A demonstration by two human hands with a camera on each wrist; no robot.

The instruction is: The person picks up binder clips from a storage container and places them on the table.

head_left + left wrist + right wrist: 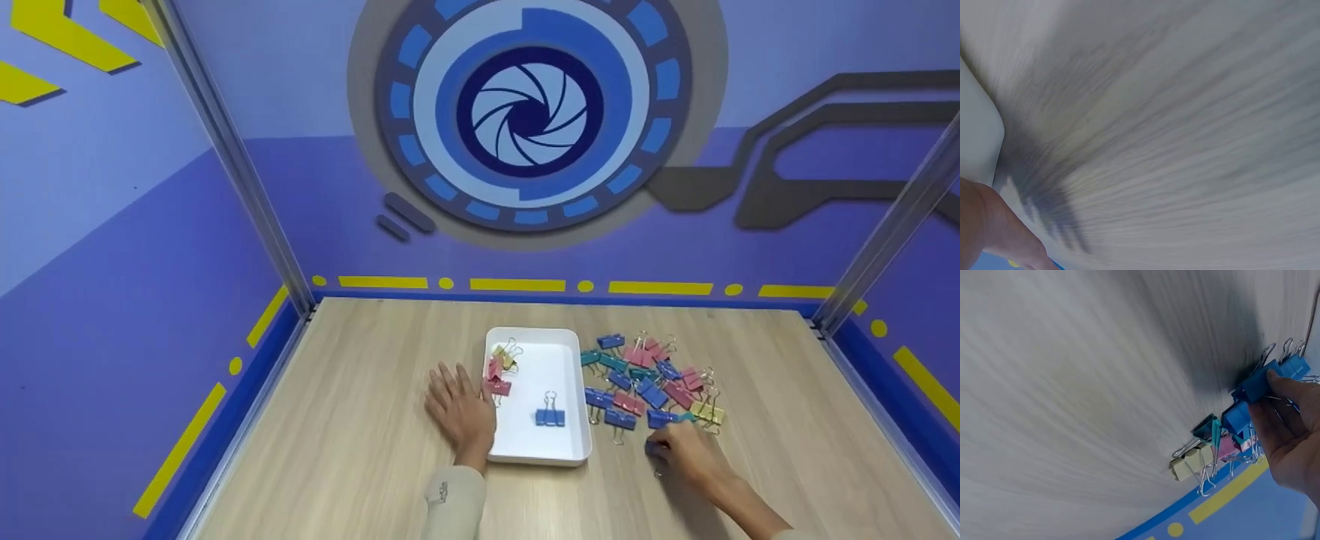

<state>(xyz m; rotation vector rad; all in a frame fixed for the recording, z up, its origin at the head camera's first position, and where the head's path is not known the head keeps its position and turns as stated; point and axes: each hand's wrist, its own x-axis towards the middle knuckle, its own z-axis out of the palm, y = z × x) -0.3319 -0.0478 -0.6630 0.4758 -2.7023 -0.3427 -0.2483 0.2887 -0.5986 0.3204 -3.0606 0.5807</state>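
Note:
My right hand point(694, 459) is at the near edge of a pile of binder clips, pinching a blue binder clip point(1258, 384) between thumb and fingers. Close behind it in the right wrist view lie another blue clip point(1235, 417), a green clip point(1205, 427) and a yellow clip point(1192, 462). My left hand point(461, 409), fingers extended, lies along the left side of a white tray point(529, 444). Inside the tray, a blue clip point(550, 418) lies near the front right, while red clips point(498, 388) and a yellow clip point(504, 357) are along the left wall.
Right of the tray spread several mixed clips, among them a green clip point(613, 361), a red clip point(628, 404) and a blue clip point(620, 419). The wooden table point(367, 450) ends at a purple wall panel point(315, 217) at the back, with metal posts point(247, 172) at the corners.

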